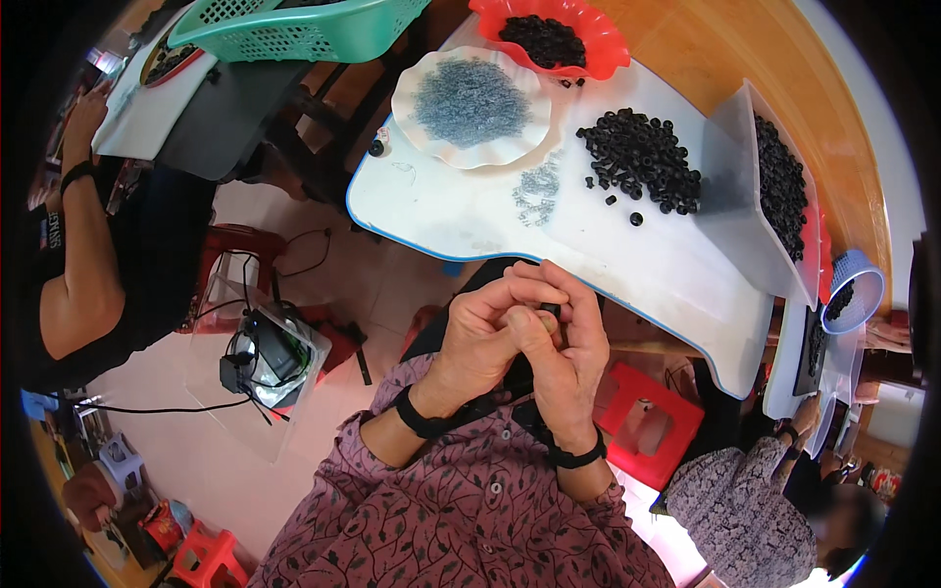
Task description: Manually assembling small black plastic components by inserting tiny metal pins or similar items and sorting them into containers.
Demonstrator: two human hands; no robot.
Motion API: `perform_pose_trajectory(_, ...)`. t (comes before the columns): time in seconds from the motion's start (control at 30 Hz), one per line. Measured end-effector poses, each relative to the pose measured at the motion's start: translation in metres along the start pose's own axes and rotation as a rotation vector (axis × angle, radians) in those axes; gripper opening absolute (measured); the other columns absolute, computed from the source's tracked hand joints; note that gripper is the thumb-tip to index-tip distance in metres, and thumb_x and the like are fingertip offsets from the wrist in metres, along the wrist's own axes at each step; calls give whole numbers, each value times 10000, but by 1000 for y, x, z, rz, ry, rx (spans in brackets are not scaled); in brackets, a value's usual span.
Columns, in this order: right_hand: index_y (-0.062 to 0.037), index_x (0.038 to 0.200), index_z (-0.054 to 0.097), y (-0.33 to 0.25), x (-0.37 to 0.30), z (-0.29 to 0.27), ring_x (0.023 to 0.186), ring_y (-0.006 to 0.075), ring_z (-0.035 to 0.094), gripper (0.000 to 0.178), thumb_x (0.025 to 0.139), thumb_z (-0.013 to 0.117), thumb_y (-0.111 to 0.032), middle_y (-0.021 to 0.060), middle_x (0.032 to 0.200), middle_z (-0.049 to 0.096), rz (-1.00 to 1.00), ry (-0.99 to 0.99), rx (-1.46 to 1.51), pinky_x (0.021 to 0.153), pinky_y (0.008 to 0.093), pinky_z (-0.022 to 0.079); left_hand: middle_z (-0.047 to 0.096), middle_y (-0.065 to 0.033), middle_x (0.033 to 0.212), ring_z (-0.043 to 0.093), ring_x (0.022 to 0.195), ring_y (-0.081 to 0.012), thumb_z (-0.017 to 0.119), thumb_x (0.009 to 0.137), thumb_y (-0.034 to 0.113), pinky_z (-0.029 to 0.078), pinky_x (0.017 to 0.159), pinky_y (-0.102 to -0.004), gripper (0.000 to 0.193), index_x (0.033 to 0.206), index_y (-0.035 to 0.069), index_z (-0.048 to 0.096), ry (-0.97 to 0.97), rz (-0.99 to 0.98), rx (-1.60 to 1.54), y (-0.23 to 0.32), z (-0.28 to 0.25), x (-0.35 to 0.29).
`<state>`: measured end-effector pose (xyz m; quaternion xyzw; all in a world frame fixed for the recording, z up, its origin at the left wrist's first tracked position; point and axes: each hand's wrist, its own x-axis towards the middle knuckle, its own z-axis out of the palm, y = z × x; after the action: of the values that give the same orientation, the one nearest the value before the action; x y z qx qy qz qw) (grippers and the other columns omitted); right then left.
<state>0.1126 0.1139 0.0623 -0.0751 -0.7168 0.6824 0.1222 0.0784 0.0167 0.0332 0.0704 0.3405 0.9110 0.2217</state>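
Head cam: left hand and right hand both have a narrow, pinched grip on a small black part, just off the near edge of the table, probably because it's tiny. Black pile and white dish sit close, I'd guess for easy reach. Can't tell its long axis or pointing direction; fingers hide most of it.

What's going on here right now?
The left hand and right hand together hold a small black piece in front of the white table. On the table lie a heap of loose black parts and, to its left, a white scalloped dish of small greyish pieces. A red bowl stands beyond.
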Motion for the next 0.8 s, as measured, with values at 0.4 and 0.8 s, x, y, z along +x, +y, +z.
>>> perform_pose_trajectory(0.4,38,1260,483,13,5,4,996,137,588,445,872,668,-75,149,1167,623,46,11,114,867,261,485,621,-38,1044,609,904,-93,634,903,18,511,823,-233,195,1092,-29,636,-8,15,36,-9,-13,0)
perform_pose_trajectory(0.8,-5,1340,496,-2,-2,-10,1146,166,520,420,937,586,-78,140,1335,502,-170,-58,-104,941,284,429,663,-58,918,642,808,-119,645,908,77,561,727,-274,215,1108,-3,638,11,-113,-230,4,-7,3)
